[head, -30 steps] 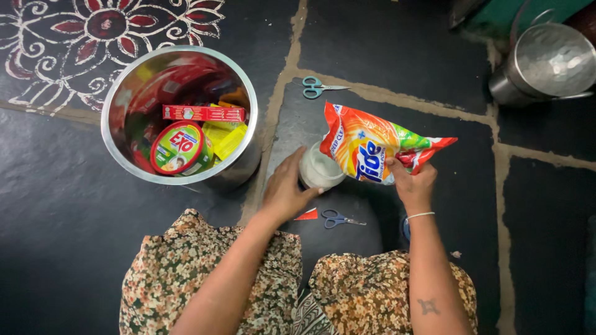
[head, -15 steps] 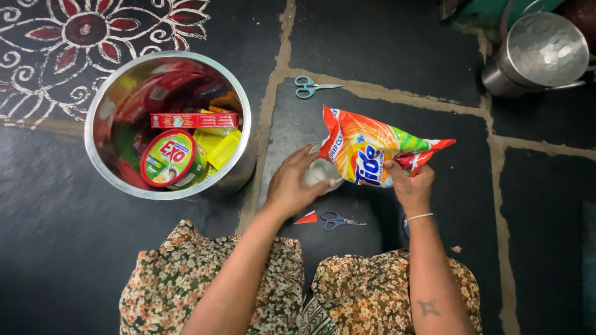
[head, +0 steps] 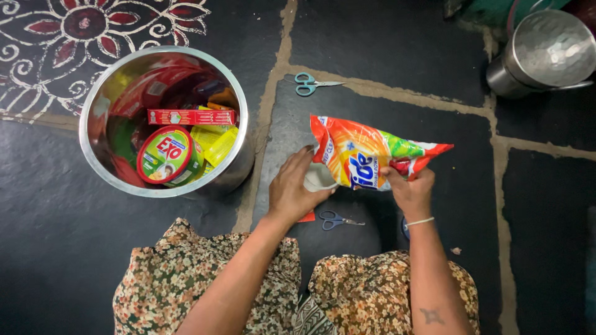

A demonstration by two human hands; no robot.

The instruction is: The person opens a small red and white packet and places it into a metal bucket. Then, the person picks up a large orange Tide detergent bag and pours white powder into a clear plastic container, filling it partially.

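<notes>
A: So where's everything sitting?

B: Mid-frame. The right hand pinches the orange plastic detergent pouch at its lower right end. The pouch's long axis runs left-right, and its left end tips onto the small white jar. The left hand is wrapped around that jar, just left of the pouch.

A: Room to move?

B: The steel pot of packets crowds the left, and blue-handled scissors lie just below. The dark stone floor above is open.

I see a home floor: dark stone slabs with a painted flower pattern, a steel pot of household packets, and scissors lying loose.
</notes>
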